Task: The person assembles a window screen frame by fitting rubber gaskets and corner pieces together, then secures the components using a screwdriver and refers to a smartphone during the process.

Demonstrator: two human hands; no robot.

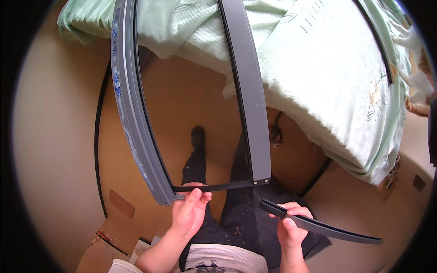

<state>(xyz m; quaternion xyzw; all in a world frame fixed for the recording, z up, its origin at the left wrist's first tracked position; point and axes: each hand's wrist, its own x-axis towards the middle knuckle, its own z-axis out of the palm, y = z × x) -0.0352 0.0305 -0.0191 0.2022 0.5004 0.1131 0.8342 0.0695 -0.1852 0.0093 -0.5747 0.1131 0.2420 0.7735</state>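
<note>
Two long grey metal profiles reach from the bed toward me: the left profile [136, 113] has blue handwriting and torn film along its outer side, and the right profile [252, 104] has two small round spots at its near end. A thin black strip [227, 186] spans their near ends. My left hand [189, 211] pinches that strip close to the left profile, thumb on the near side. Lower right, a short dark grey channel piece [334, 230] is gripped by my right hand [291, 225] near its left end. That end points at the right profile without touching it.
A bed with a pale green quilt [318, 91] carries the profiles' far parts. Another dark strip [378, 41] lies on the quilt at right, beside an orange and white cat [419, 77]. A small animal [276, 135] is on the brown floor [182, 91] by the bed.
</note>
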